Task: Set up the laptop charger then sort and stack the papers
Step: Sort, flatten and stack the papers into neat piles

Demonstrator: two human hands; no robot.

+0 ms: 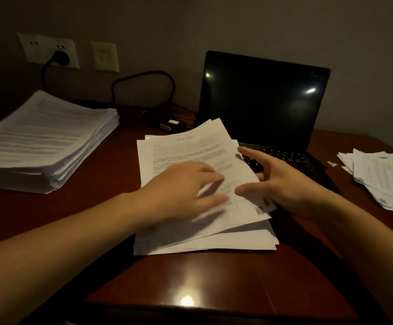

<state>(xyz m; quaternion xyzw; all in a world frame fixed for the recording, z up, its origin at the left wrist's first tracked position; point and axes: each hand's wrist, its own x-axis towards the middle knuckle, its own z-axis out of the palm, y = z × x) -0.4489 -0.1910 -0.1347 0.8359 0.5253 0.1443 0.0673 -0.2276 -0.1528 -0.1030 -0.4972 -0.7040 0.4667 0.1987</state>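
Presently the pile (pixel 190 240) lies central on the worktop (pixel 111 160), long axis 12 to 6. Left hand (pixel 181 184) rests flat on it, fingers straight. Right hand (pixel 282 184), at the 3 o'clock edge, pinches the skewed top sheets (pixel 190 146); judged nearer for lifting.

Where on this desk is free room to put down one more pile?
Free: the bare front of the desk in front of the middle pile; the strip between it and the tall stack. Crowded: behind the pile, where the charger brick lies beside the laptop, and right, under loose sheets.
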